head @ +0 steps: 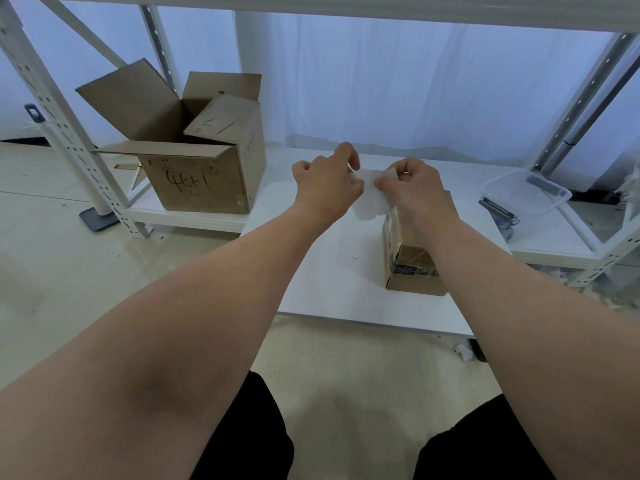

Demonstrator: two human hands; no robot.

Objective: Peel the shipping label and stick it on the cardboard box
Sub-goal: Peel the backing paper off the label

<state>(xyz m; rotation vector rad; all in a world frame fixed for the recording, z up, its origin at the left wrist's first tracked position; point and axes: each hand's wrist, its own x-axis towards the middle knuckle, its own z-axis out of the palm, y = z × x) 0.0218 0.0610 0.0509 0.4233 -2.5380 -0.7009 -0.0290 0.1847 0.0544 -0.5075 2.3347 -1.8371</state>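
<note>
Status: peel stage, in progress; stick stage not started. The shipping label (371,199) is a crumpled white sheet held in the air between both hands, above the far top edge of the cardboard box (412,271) and apart from its visible faces. The left hand (325,183) has thumb and fingers curled and pinching the sheet's left edge. The right hand (412,188) has its fingers curled and pinching the upper right edge, w/ the wrist over the box top. Whether label and backing have separated yet cannot be told: the sheet reads as one white mass, no split visible. The box sits upright on the white board (332,271), right of centre, taped, w/ no new label on the faces that show; the top is mostly hidden by the right forearm. Remaining, by judgement: finish separating the adhesive layer, drop the backing, align the label over a flat face, press down and smooth out. Risk: the sheet is already creased, so it may fold onto itself. Other items: open carton (194,168) on the rack shelf at left, clear plastic tub (526,192) at right; neither in use.
</note>
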